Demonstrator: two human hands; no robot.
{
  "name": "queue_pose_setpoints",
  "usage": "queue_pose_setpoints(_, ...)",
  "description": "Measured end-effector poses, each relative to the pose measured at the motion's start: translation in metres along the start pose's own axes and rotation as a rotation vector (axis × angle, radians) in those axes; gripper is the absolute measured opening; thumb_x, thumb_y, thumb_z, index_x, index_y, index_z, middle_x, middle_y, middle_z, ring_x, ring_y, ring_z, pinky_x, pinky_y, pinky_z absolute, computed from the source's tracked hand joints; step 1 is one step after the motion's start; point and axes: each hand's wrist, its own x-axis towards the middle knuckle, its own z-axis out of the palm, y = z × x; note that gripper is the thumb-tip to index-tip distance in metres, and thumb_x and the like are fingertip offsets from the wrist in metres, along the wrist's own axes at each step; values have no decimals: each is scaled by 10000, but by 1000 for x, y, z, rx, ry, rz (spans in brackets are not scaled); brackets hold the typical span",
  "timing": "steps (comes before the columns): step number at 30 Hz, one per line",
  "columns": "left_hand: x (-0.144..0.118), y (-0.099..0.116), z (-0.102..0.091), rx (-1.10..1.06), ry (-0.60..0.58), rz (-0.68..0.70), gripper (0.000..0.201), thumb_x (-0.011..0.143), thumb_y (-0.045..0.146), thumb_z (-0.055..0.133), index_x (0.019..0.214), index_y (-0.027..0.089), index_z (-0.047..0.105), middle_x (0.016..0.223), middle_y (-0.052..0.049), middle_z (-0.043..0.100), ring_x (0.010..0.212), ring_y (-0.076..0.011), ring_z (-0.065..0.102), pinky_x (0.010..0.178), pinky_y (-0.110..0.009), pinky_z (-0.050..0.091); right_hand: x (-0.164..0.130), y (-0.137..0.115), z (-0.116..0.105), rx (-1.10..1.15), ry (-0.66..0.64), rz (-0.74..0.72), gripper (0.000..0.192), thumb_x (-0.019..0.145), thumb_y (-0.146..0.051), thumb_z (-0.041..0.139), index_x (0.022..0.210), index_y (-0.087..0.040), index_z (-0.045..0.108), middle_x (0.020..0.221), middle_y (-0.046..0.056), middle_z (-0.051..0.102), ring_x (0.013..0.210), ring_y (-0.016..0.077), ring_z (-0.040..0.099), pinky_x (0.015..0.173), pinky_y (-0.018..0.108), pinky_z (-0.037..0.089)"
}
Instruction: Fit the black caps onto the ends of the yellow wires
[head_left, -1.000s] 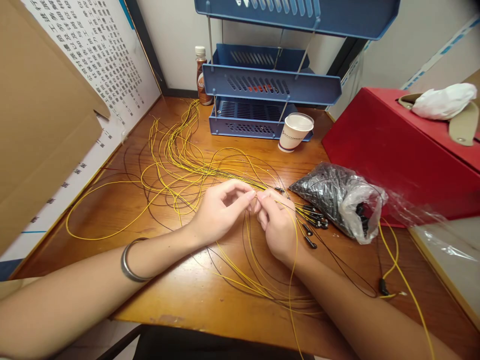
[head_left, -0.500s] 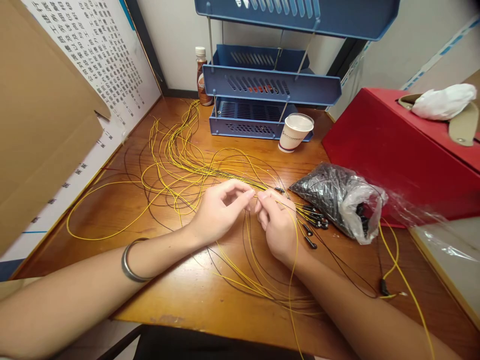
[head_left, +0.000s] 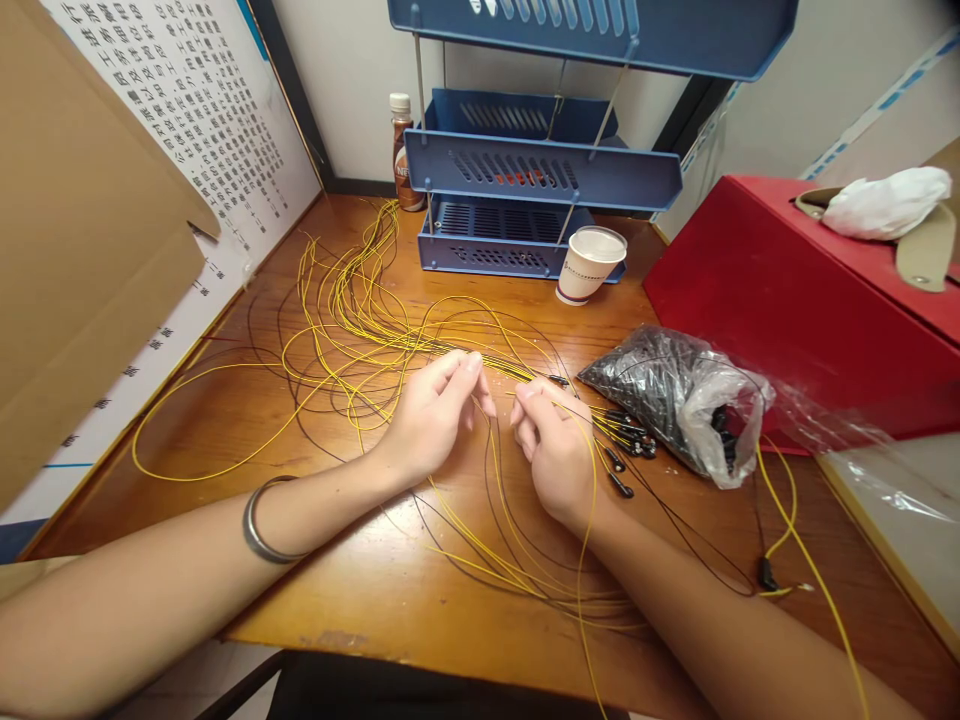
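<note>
My right hand pinches a thin yellow wire between thumb and forefinger; a short tip of it pokes out toward the left, and its length hangs over the wrist to the desk's front edge. A small gap to the left, my left hand has thumb and forefinger pressed together. Whatever lies in that pinch, if anything, is too small to see. Yellow and dark wires run up to the left fingertips. Behind both hands lies a bundle of yellow and black wires. Black connector ends cluster right of my right hand.
A clear plastic bag of black parts lies at right, before a red box. A paper cup, blue tray rack and bottle stand at the back. Cardboard leans at left. Another black connector lies front right.
My left hand has drawn slightly left, away from my right hand, and its fingertips have come off the wire's tip. The right hand has stayed in place with the yellow wire.
</note>
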Motion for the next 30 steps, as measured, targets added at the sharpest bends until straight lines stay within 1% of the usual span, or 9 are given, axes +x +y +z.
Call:
queue_pose_setpoints(2,-1,0,0,23,-28,8,445,982,530,510,729,169,573,637,-9,650,491,-79,515,524,-222,441,0,0,0,-4,-9,-5,379,901,-426,578,591,-223,493,450,-79,339,402,83,252,438,265,247)
queue_pose_setpoints(4,-1,0,1,32,-83,19,436,959,535,561,730,165,586,624,1,638,499,-79,510,536,-219,440,1,-1,0,-16,-23,-26,394,907,-432,571,585,-222,486,458,-77,345,409,84,263,452,267,274)
queue_pose_setpoints(8,-2,0,3,18,-140,53,358,951,432,627,719,162,588,615,19,615,535,-79,520,582,-215,451,1,-1,0,-33,-43,-63,388,915,-389,561,574,-218,491,470,-68,370,434,92,306,493,271,326)
queue_pose_setpoints(11,-2,-1,3,23,-139,69,346,976,391,600,717,161,591,634,13,622,550,-81,525,587,-215,447,1,-1,1,-24,-43,-60,378,905,-377,569,570,-220,496,470,-60,372,456,104,345,507,275,341)
queue_pose_setpoints(14,-3,-4,2,51,-116,61,362,988,414,577,729,162,591,659,2,636,550,-83,522,574,-216,437,1,-2,2,-10,-45,-47,374,889,-391,573,563,-222,500,475,-53,372,466,111,361,494,277,330)
queue_pose_setpoints(20,-2,-8,-1,55,-43,22,464,1008,518,490,700,177,555,633,1,619,518,-89,521,558,-235,441,0,-2,1,-20,-23,-35,370,885,-372,568,555,-222,493,464,-59,363,441,100,323,476,273,308)
queue_pose_setpoints(24,-1,-6,1,52,-48,12,572,1013,588,412,624,184,524,588,-11,606,515,-100,524,568,-253,443,0,-1,1,-15,-28,-39,367,893,-363,558,562,-222,491,454,-67,356,420,91,294,468,272,299)
queue_pose_setpoints(26,-1,-4,2,60,-87,34,553,1002,587,448,653,174,567,574,2,592,518,-95,518,585,-247,450,0,-1,1,-16,-32,-53,361,896,-361,553,568,-220,498,459,-69,362,421,90,294,479,273,307)
queue_pose_setpoints(30,-3,-2,3,-21,-148,80,388,968,504,582,775,168,601,610,24,608,543,-86,539,598,-224,468,0,0,0,-28,-34,-52,382,903,-389,561,570,-215,489,479,-68,376,438,88,301,495,272,320)
